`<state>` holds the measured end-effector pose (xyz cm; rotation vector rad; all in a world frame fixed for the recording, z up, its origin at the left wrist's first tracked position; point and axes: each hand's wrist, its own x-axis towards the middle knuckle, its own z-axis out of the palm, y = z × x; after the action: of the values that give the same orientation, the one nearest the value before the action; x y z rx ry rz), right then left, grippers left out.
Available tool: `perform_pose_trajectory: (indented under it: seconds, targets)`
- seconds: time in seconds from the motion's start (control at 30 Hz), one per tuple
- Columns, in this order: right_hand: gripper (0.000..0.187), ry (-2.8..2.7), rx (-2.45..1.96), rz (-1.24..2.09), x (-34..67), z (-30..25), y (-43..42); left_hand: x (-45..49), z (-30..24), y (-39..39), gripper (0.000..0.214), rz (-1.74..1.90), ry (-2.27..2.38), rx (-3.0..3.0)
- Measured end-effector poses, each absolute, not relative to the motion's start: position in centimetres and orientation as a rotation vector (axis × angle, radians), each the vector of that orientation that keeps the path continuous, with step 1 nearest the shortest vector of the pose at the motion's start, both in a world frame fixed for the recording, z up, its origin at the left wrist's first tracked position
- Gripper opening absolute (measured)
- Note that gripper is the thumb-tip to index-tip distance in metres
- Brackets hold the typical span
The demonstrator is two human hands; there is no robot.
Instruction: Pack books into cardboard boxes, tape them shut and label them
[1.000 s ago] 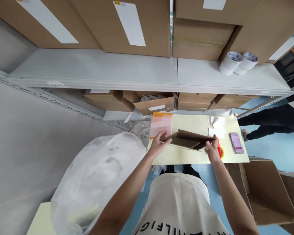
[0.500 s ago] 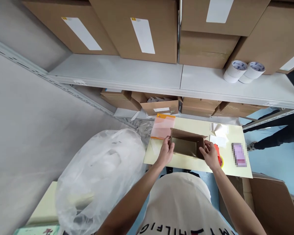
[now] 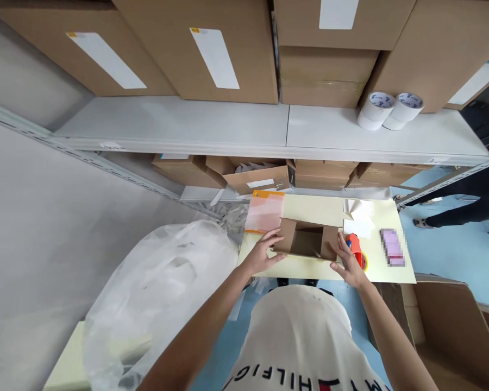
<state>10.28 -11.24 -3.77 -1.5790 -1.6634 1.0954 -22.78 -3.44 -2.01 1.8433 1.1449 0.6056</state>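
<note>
A small cardboard box (image 3: 308,244) sits on the pale yellow table, its top open and its two end flaps folded over the ends of the opening. My left hand (image 3: 265,252) lies against the box's left end, fingers stretched out over that flap and the thumb apart, low by the front edge. At the right end is my right hand (image 3: 348,260), its fingers extended along the flap and side, thumb spread toward the front corner. Just beyond the right hand lies a red tape dispenser (image 3: 354,247) with a yellow-rimmed roll.
On the table (image 3: 309,267) are an orange-and-pink sheet (image 3: 264,213), white papers (image 3: 359,227) and a blurred purple item (image 3: 392,247). Shelves with cartons and tape rolls (image 3: 375,111) stand ahead. A big plastic bag (image 3: 158,298) fills the left; an open carton (image 3: 448,315) is at right.
The end flaps have folded inward over the box opening. My left hand has shifted from gripping the side to spread fingers on the left flap. The view has moved slightly right.
</note>
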Motion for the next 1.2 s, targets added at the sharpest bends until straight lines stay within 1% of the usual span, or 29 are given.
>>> perform_pose_trajectory:
  seconds: [0.07, 0.13, 0.17, 0.23, 0.37, 0.4, 0.43, 0.5, 0.57, 0.6, 0.7, 0.77, 0.83, 0.93, 1.07, 1.2]
  targets:
    - [0.059, -1.49, -1.604, 1.094, 9.5, -4.4, -10.8, -21.9, -2.7, -3.4, 0.03, 0.702, 1.248, 1.786]
    - [0.055, -1.315, -1.61, 1.093, 9.1, -5.0, -10.3, -21.0, -3.3, -3.7, 0.027, 0.795, 1.355, 1.714]
    - [0.057, -1.248, -1.601, 1.093, 9.0, -5.2, -10.1, -20.6, -3.6, -3.8, 0.029, 0.829, 1.402, 1.667]
    - [0.067, -1.178, -1.59, 1.092, 9.3, -5.3, -9.7, -20.0, -4.1, -4.2, 0.039, 0.872, 1.472, 1.571]
    - [0.103, -1.273, -1.623, 1.069, 10.6, -4.4, -8.2, -19.7, -5.0, -4.5, 0.061, 0.9, 1.542, 1.479]
    - [0.106, -1.327, -1.619, 1.059, 10.9, -4.1, -7.7, -19.8, -5.1, -4.5, 0.068, 0.904, 1.553, 1.483]
    - [0.103, -1.385, -1.609, 1.051, 11.0, -3.7, -7.3, -19.9, -5.2, -4.4, 0.075, 0.907, 1.56, 1.495]
    - [0.082, -1.507, -1.598, 1.025, 11.1, -3.2, -6.7, -20.1, -5.2, -4.2, 0.086, 0.913, 1.562, 1.55]
    - [0.061, -1.623, -1.613, 0.965, 10.8, -2.9, -6.6, -20.4, -4.9, -3.9, 0.092, 0.919, 1.555, 1.659]
    - [0.056, -1.673, -1.627, 0.925, 10.5, -2.9, -6.7, -20.5, -4.5, -3.8, 0.092, 0.914, 1.547, 1.738]
    - [0.056, -1.761, -1.673, 0.818, 9.8, -3.1, -7.2, -20.5, -3.0, -3.6, 0.081, 0.797, 1.526, 2.019]
    - [0.059, -1.778, -1.689, 0.793, 9.4, -3.3, -7.4, -20.0, -2.0, -3.6, 0.072, 0.622, 1.495, 2.193]
    - [0.06, -1.784, -1.694, 0.791, 9.3, -3.6, -7.5, -19.1, -1.3, -3.7, 0.069, 0.44, 1.426, 2.332]
    - [0.06, -1.773, -1.704, 0.801, 9.2, -4.2, -7.8, -17.6, -1.2, -3.9, 0.073, 0.266, 1.344, 2.434]
    - [0.061, -1.717, -1.741, 0.853, 9.3, -5.0, -7.9, -16.1, -2.1, -3.6, 0.081, 0.162, 1.319, 2.457]
    - [0.061, -1.68, -1.754, 0.867, 9.5, -5.6, -7.1, -15.4, -2.7, -2.2, 0.097, 0.139, 1.306, 2.481]
